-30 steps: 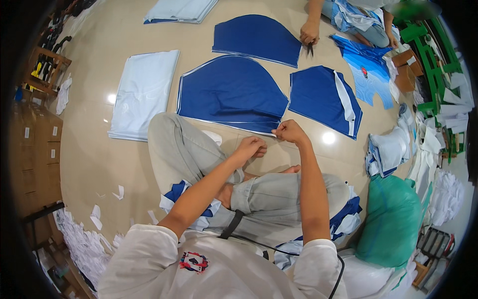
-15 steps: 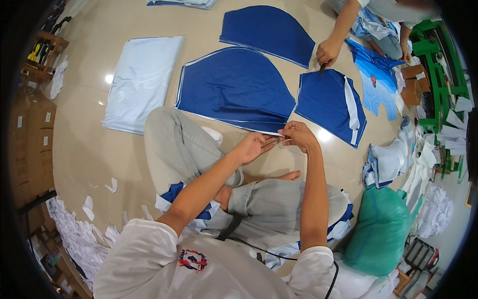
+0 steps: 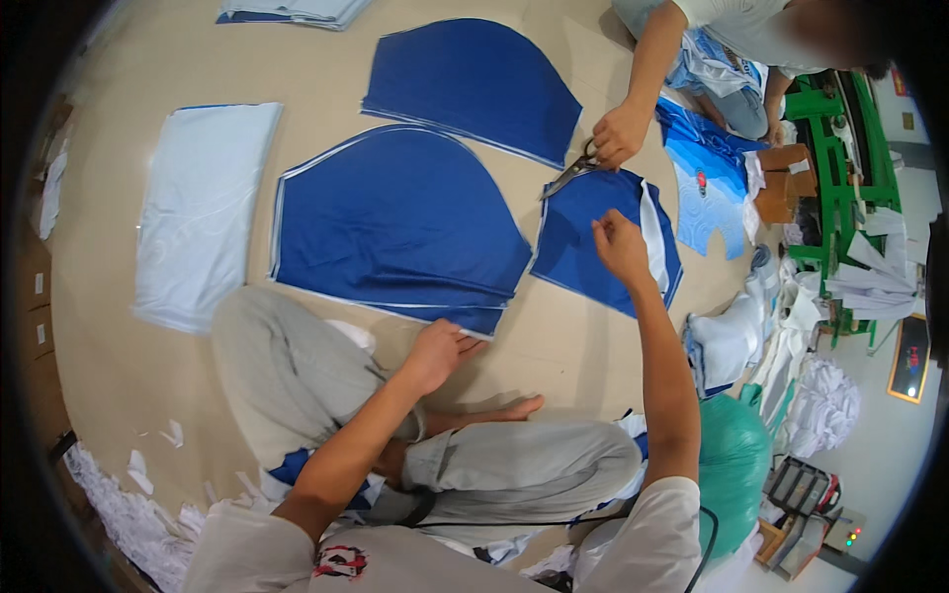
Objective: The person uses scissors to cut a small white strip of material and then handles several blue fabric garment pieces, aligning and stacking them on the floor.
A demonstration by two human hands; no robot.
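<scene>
My left hand [image 3: 438, 356] is closed at the lower edge of a large dark blue fabric panel [image 3: 395, 232], its fingers gripping the white-trimmed border near the right corner. The panel lies flat in front of my crossed legs. My right hand [image 3: 621, 245] hovers over a smaller blue fabric piece [image 3: 578, 222], fingers curled together; what they hold, if anything, is too small to make out. A white strip [image 3: 653, 232] lies across that smaller piece. Just beyond, a co-worker's hand [image 3: 620, 135] holds scissors [image 3: 571, 176], blades pointing left over the piece's upper corner.
Another blue panel [image 3: 474, 89] lies farther back, and a folded pale blue fabric stack [image 3: 206, 208] to the left. At right are a printed blue garment piece [image 3: 707, 178], folded fabrics [image 3: 720, 346] and a green sack [image 3: 733, 465]. White scraps [image 3: 114, 504] lie at lower left.
My right hand has left the panel's edge and moved up and right over the smaller piece. My left hand stays at the edge. The co-worker's scissors now show more plainly. The view has shifted right.
</scene>
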